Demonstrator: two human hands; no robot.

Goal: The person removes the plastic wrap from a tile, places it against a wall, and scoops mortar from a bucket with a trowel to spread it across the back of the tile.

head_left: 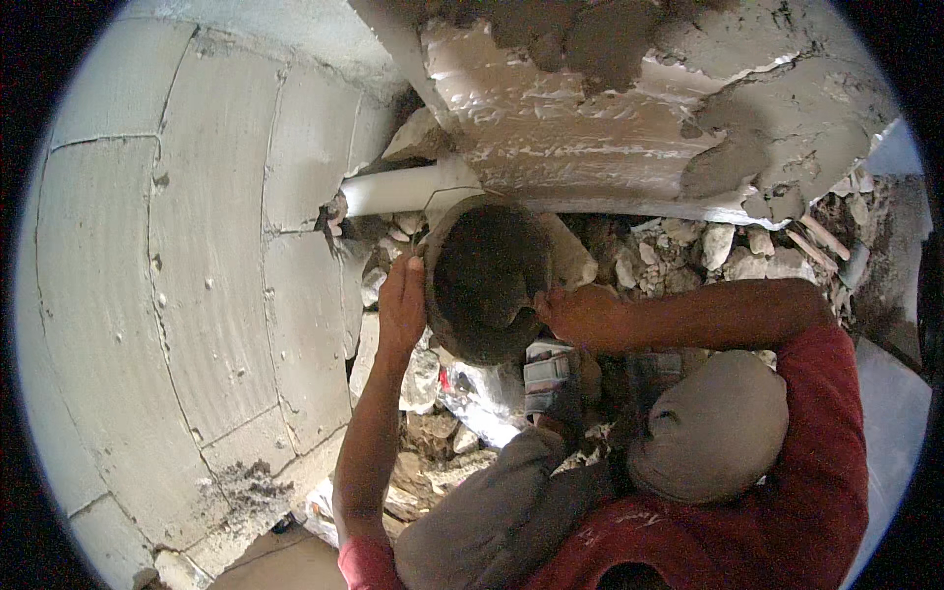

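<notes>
Rubble (433,433) makes up the ground around both grips, pale broken stones lying loose over brown earth. Between the left grip (403,300) and the right grip (585,317) sits a round dark bucket (482,216), its mouth facing up and its inside in deep shadow. The left grip is clamped on the bucket's left side, thumb near the rim. The right grip reaches the opposite rim with fingers curled; I cannot tell whether they are clamped on the rim or on something just inside it.

Left of the left grip stands a grey wall (216,226) of large smooth blocks, dark joints running between them and a few small pits in the faces. Just above the left grip, a white pipe (393,191) comes out from beside that wall and runs toward the bucket. Beyond both grips, a broad panel (551,128) rises, its pale face streaked and partly covered with wet-looking grey mortar (733,143). Well to the right of the right grip, short sticks (824,239) lie among stones. Below the bucket, between the grips, are shiny clear plastic (482,398) and a strapped sandal (549,379).
</notes>
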